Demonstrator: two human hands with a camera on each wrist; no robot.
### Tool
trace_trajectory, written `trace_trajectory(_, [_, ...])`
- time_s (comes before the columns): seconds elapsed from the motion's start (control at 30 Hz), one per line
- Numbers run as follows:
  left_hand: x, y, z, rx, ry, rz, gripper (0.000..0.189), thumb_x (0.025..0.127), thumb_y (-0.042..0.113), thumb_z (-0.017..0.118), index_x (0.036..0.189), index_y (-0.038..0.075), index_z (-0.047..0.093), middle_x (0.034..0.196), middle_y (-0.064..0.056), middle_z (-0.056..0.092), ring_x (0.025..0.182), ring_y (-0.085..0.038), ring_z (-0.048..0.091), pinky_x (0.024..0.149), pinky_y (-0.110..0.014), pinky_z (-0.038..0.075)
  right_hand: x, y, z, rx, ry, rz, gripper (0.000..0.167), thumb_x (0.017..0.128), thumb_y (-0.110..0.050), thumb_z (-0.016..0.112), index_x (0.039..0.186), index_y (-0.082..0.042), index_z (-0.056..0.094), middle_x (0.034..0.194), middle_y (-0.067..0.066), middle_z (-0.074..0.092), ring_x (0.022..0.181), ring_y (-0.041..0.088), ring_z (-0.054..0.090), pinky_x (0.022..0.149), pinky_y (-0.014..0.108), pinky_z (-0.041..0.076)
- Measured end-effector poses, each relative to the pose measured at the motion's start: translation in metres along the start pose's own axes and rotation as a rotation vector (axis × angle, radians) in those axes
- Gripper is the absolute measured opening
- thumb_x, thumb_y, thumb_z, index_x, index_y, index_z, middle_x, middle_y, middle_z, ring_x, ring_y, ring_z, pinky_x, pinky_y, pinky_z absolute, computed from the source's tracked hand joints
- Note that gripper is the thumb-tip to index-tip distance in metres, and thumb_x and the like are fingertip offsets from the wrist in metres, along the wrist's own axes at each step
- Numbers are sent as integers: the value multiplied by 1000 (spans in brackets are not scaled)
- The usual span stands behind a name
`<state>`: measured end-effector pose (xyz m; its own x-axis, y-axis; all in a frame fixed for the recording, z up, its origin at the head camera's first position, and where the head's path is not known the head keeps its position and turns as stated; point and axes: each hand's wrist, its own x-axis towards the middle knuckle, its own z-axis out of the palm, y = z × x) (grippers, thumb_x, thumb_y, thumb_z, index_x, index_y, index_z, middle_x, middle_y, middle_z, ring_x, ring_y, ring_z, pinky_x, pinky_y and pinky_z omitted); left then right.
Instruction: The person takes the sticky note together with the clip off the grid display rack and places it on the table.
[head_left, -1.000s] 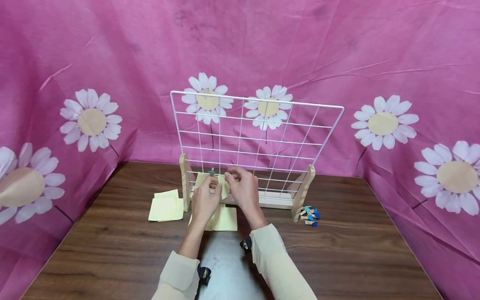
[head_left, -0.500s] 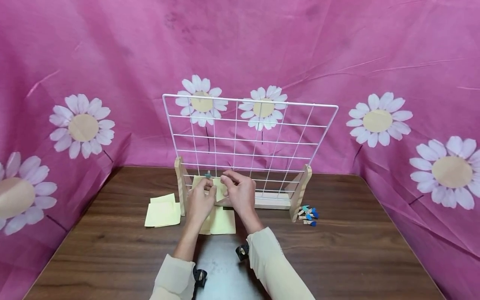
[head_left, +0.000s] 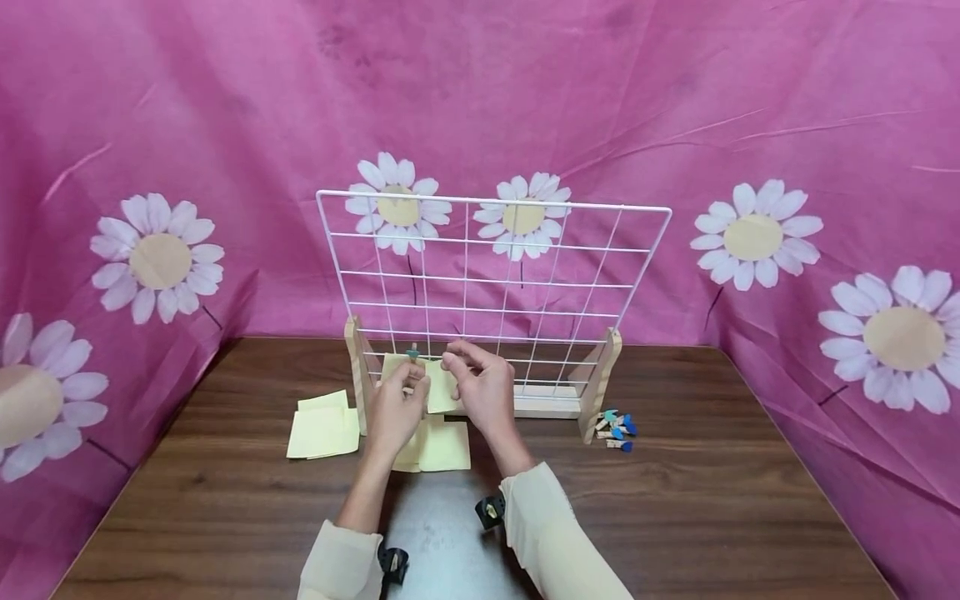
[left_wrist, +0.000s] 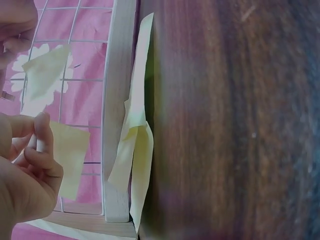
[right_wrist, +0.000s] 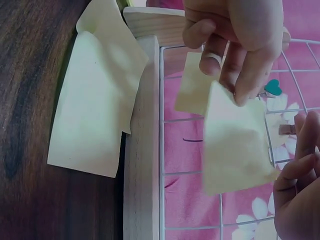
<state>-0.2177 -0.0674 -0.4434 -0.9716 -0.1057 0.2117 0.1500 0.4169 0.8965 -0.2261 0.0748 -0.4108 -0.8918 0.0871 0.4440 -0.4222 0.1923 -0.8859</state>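
Note:
A yellow sticky note [right_wrist: 240, 145] hangs before the white wire grid [head_left: 517, 282]. My left hand [head_left: 400, 410] pinches its edge. My right hand [head_left: 486, 385] has curled fingers at its other side, near a corner, and a small wooden clothespin [right_wrist: 287, 130] shows at those fingertips. To the left, another yellow note [left_wrist: 71, 150] is on the grid, with a teal heart clothespin [right_wrist: 272, 87] at its top. Below the hands, several yellow notes [head_left: 446, 446] lie against the wooden base.
More yellow notes [head_left: 322, 431] lie left of the stand. Several clothespins with blue and teal hearts [head_left: 617, 429] lie by the right wooden post [head_left: 602, 387]. A pink flowered cloth [head_left: 480, 83] rises behind the brown table [head_left: 697, 492].
The head view has shifted slightly, so the grid stands further left in it. The held note shows more of its face between the hands. Both hands keep nearly the same place at the grid.

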Motion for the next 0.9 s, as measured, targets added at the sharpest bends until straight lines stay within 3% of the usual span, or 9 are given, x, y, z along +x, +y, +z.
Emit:
trace_trajectory(0.2, [-1, 2, -2, -21, -17, 4, 12, 99, 12, 62, 105, 5, 68, 87, -13, 71, 55, -20, 67, 54, -31, 51, -2, 0, -4, 28, -60, 71, 14, 94, -8, 72, 106, -3, 77, 81, 11, 75, 40, 11, 53, 38, 20, 40])
trace_trajectory(0.43, [-5, 0, -3, -53, -40, 9, 9, 98, 10, 63, 104, 5, 68, 81, -9, 70, 55, -24, 65, 52, -30, 50, -4, 3, -12, 36, -44, 114, 15, 93, -10, 72, 105, -2, 76, 79, 12, 75, 40, 13, 53, 38, 18, 35])
trace_trajectory(0.7, [-7, -2, 0, -146, -70, 14, 7, 98, 7, 62, 103, 3, 66, 75, -5, 65, 57, -30, 64, 53, -28, 51, -6, 12, -30, 73, -4, 147, 15, 94, -8, 72, 105, 3, 74, 78, 17, 73, 41, 12, 51, 40, 20, 41])
trace_trajectory(0.9, [-8, -4, -3, -176, -103, 2, 8, 98, 4, 63, 104, 2, 67, 77, -7, 66, 54, -20, 61, 52, -27, 50, -10, 20, -46, 11, -20, 179, 15, 94, -9, 71, 104, 1, 75, 80, 17, 72, 47, 17, 58, 45, 23, 47])
